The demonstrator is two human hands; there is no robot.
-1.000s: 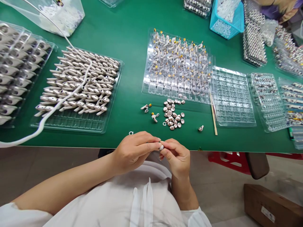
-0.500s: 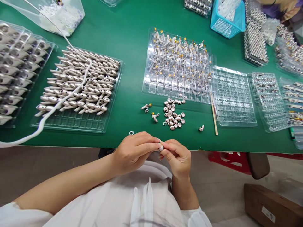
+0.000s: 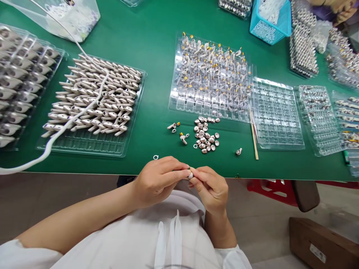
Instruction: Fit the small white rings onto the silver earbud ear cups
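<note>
Both my hands meet at the table's front edge around one small pale earbud part (image 3: 190,175); most of it is hidden by the fingers. My left hand (image 3: 162,177) pinches it from the left, and my right hand (image 3: 210,186) grips it from the right with thumb and fingertips. Just beyond lies a loose pile of small earbud shells (image 3: 206,136). Left of the pile are two earbud pieces with gold tabs, one of them an earbud stem piece (image 3: 183,139). A white ring (image 3: 156,157) rests near my left hand. Another single earbud piece (image 3: 238,151) lies to the right.
A clear tray (image 3: 175,101) of gold-tabbed parts stands behind the pile, beside a bare clear tray (image 3: 277,144) and a wooden stick (image 3: 254,140). Left is a tray (image 3: 112,151) of earbud housings, crossed by a white cable (image 3: 48,149). A blue basket (image 3: 270,35) stands far right.
My right hand has shifted very slightly to the right. Both hands keep their hold on the small part, and the things on the table stay where they were.
</note>
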